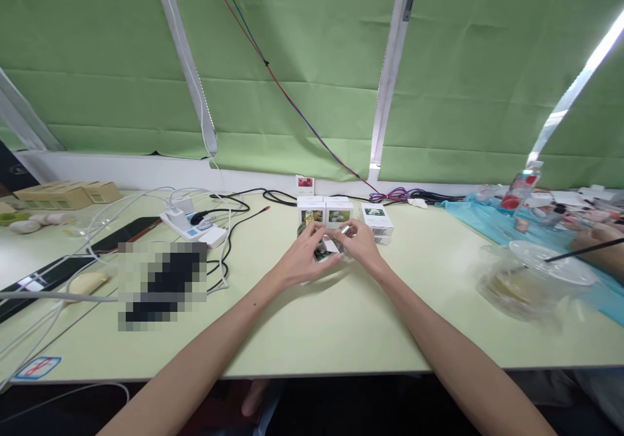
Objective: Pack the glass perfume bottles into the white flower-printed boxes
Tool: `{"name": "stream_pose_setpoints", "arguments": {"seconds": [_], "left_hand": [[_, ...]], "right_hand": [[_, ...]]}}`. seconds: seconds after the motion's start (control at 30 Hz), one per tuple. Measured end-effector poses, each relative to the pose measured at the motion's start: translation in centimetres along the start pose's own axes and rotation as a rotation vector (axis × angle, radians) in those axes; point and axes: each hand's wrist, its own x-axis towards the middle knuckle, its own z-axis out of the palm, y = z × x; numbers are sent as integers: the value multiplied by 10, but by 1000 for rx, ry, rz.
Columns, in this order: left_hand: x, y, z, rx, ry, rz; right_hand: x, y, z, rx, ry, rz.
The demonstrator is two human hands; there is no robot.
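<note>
Over the middle of the table, my left hand [308,253] is closed around a small white box [327,247] with a dark green picture on it. My right hand [359,244] is closed at the box's right side, its fingers bent. A small shiny silvery piece [346,229] shows at its fingertips; what it is, I cannot make out. Just behind my hands stand two white boxes with flower pictures, the left box [311,207] and the right box [338,212]. Right of my hands lie stacked white boxes [376,220].
At left are a power strip [182,221], tangled cables, a dark tablet-like device [49,270] and cardboard boxes [63,195]. At right stand a lidded plastic bowl [517,286], a clear bottle [521,186] and a blue cloth [480,221]; another person's hand [597,244] is there.
</note>
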Motion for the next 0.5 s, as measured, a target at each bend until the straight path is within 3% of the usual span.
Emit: {"name": "stream_pose_setpoints", "arguments": {"seconds": [0.23,0.5], "left_hand": [[0,-2,-2,52,-82,13],[0,-4,2,44,-16,12]], "right_hand": [[0,1,-1,-20,41,6],[-3,1,4,-2,81,-39]]}}
